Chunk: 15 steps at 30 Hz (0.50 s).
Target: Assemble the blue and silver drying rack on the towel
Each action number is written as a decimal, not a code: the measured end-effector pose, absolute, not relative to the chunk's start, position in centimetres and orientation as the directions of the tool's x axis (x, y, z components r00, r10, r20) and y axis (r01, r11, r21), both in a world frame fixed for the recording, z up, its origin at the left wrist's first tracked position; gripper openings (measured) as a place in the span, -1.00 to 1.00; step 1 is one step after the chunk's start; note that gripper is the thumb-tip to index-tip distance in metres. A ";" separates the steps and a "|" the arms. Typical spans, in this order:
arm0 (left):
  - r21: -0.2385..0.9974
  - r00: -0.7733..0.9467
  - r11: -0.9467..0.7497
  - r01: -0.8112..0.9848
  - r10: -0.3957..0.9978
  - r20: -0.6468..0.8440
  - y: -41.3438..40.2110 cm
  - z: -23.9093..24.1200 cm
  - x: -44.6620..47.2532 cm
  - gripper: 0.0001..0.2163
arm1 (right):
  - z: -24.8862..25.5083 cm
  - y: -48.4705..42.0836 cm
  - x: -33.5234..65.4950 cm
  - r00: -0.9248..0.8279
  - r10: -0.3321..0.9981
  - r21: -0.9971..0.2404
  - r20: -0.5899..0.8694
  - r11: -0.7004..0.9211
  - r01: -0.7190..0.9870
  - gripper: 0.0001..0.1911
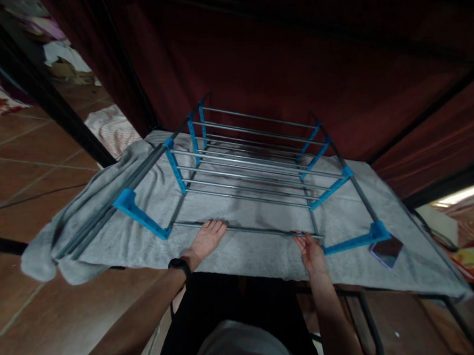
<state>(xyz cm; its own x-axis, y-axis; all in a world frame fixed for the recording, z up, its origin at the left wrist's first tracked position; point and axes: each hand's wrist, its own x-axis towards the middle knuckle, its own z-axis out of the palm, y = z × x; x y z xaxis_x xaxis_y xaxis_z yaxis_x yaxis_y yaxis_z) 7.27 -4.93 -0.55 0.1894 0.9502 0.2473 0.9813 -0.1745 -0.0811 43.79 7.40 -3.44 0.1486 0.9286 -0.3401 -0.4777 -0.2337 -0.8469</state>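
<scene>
A rack [252, 171] of grey metal rods and blue plastic side brackets lies on a grey towel [241, 252]. My left hand [207, 238] rests flat on the towel, fingers stretched out and touching the nearest rod [260, 230]. My right hand [310, 250] is at the right end of that same rod, fingers curled at it beside a blue bracket [351, 243]. A black band [179, 265] sits on my left wrist.
A phone [386, 251] lies on the towel's right side by the blue bracket. Loose grey rods [103, 218] lie along the towel's left edge. Dark red fabric panels [294, 61] rise behind. Brown tiled floor [28, 174] spreads left, with cloths farther back.
</scene>
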 end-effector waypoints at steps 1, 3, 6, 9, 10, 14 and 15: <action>-0.078 0.188 -0.173 0.982 0.946 0.264 -4.9 -0.6 7.2 -0.74 | -3.2 7.3 43.6 0.155 0.929 -0.843 -0.335 -0.222 -0.489 -0.84; -0.069 0.195 -0.182 0.981 0.934 0.298 -4.7 -0.7 6.9 -0.73 | -2.8 7.1 43.2 0.181 0.922 -0.833 -0.342 -0.208 -0.513 -0.81; -0.058 0.198 -0.189 0.980 0.920 0.338 -4.2 -1.2 6.3 -0.69 | -2.3 7.2 42.7 0.183 0.920 -0.816 -0.347 -0.200 -0.542 -0.79; -0.071 0.174 -0.159 0.985 0.925 0.339 -3.9 -1.7 5.8 -0.63 | -2.1 7.3 42.5 0.169 0.927 -0.811 -0.335 -0.192 -0.553 -0.75; -0.084 0.173 -0.153 0.985 0.927 0.334 -3.9 -1.8 5.7 -0.62 | -2.1 7.3 42.5 0.163 0.929 -0.807 -0.331 -0.189 -0.559 -0.74; -0.128 0.194 -0.160 0.979 0.925 0.327 -3.8 -2.2 5.4 -0.61 | -2.1 7.1 42.4 0.141 0.937 -0.784 -0.319 -0.178 -0.595 -0.73; -0.128 0.198 -0.164 0.978 0.923 0.329 -3.8 -2.2 5.3 -0.61 | -2.1 7.0 42.4 0.136 0.939 -0.781 -0.316 -0.176 -0.600 -0.73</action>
<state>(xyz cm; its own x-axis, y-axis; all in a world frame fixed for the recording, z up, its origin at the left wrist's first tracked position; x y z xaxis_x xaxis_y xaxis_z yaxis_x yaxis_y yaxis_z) 5.32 -3.80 -2.20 0.1984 0.9233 0.3290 0.9780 -0.1644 -0.1284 42.43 7.04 -2.11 0.1357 0.9389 -0.3164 -0.5998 -0.1764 -0.7805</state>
